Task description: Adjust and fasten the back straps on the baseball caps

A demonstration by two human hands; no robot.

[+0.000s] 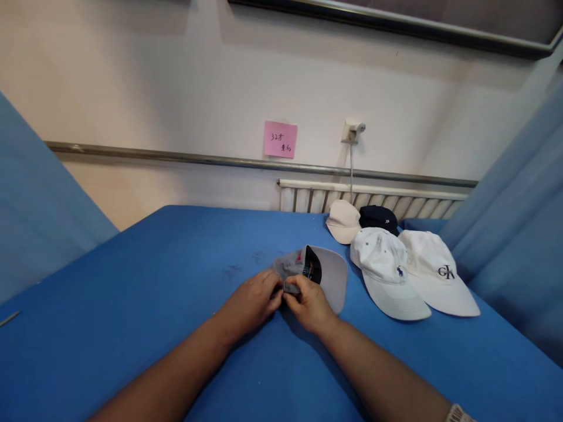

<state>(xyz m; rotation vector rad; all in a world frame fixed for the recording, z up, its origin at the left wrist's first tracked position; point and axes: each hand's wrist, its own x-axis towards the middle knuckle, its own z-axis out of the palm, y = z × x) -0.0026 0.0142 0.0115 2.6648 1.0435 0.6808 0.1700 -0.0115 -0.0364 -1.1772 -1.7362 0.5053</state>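
Grey cap (329,275) sat abt mid-tabletop (176,363), brim to the R, crown to the L, w/ part of its dark inside showing. L hand (257,296) & R hand (310,305) met at its near side, fingertips v. close tog. Grip, both hands: thumb & fingers pinching the cap's back strap (292,288), tho the L fingertips were partly hidden. A pale band (457,413) showed at the R forearm, bottom edge of view.

Four more caps were grouped to the R, nr the far side: cream cap (343,221), navy cap (378,217) just beside it, then in front a white cap w/ small rider logo (387,269), overlapping a white cap w/ "CK" lettering (435,269). Thin stick (9,318) lay at far L edge. Behind: radiator (303,200), metal pipe (176,156), pink note (280,139) w/ handwriting, plus a wall socket (347,132) w/ plug & cable. Blue curtains (39,187) hung either side.
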